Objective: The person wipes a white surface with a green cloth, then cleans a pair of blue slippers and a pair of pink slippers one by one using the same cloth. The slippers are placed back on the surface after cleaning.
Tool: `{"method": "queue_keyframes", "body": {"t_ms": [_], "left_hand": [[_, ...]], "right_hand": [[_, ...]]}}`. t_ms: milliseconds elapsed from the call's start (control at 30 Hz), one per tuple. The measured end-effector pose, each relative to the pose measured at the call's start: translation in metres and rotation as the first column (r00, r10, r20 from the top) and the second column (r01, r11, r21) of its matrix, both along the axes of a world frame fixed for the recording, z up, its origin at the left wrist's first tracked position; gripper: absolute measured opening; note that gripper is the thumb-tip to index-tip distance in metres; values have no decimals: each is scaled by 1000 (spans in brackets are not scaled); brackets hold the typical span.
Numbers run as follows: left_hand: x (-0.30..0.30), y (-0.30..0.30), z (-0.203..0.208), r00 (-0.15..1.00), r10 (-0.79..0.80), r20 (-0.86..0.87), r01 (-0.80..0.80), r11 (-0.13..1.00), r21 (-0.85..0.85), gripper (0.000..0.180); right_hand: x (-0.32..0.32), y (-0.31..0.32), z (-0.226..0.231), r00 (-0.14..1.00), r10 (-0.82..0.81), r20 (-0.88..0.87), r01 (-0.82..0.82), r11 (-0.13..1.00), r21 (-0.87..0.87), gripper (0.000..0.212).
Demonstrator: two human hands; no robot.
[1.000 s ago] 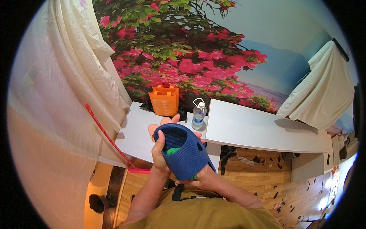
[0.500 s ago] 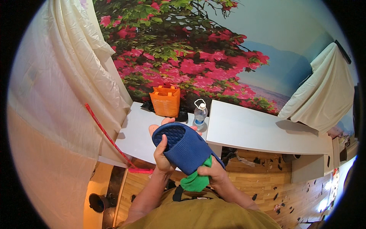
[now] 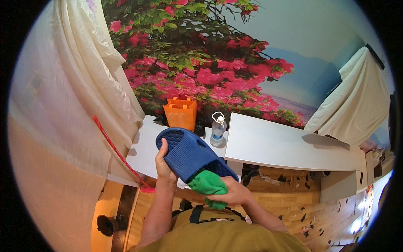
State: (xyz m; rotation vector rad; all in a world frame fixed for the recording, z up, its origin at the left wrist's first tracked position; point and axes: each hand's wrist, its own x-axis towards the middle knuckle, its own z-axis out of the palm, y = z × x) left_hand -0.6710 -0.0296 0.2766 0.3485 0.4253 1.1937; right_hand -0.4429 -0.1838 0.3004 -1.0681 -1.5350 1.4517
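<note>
Bright, even indoor light seen through a strong fisheye view.

The scene is framed by a black circular border, and straight edges such as the white table (image 3: 289, 147) are bent toward the rim. Soft shadows are cast under the draped cloth (image 3: 357, 101) at the right and beside the water bottle (image 3: 218, 129). The pale curtain (image 3: 71, 96) at the left is lit almost to washout. A glare patch is seen at the lower right edge. The centre is rendered sharply; detail is smeared near the rim.

The blue slipper (image 3: 189, 157) looks like matt, ribbed rubber or foam, the green cloth (image 3: 208, 185) soft, the white table (image 3: 285, 147) smooth.
</note>
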Motion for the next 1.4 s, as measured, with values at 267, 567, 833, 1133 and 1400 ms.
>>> {"method": "queue_keyframes", "body": {"t_ms": [267,567,833,1133,1400], "left_hand": [[-1,-24,20,978,-30,-204,74,975,212,55],[-3,-31,11,991,-84,-105,95,990,102,32],[2,-44,26,927,93,-364,-29,983,179,52],[6,-39,-4,890,127,-437,-77,989,129,53],[-48,-13,-36,914,100,-393,-80,994,68,54]], "right_hand": [[22,-5,31,802,-594,-67,586,759,282,45],[-20,3,50,704,-543,458,20,659,752,87],[5,6,25,728,-646,231,407,678,612,67],[-60,2,-5,692,-596,408,63,612,788,58],[-39,5,-40,660,-553,508,104,737,667,75]]}}
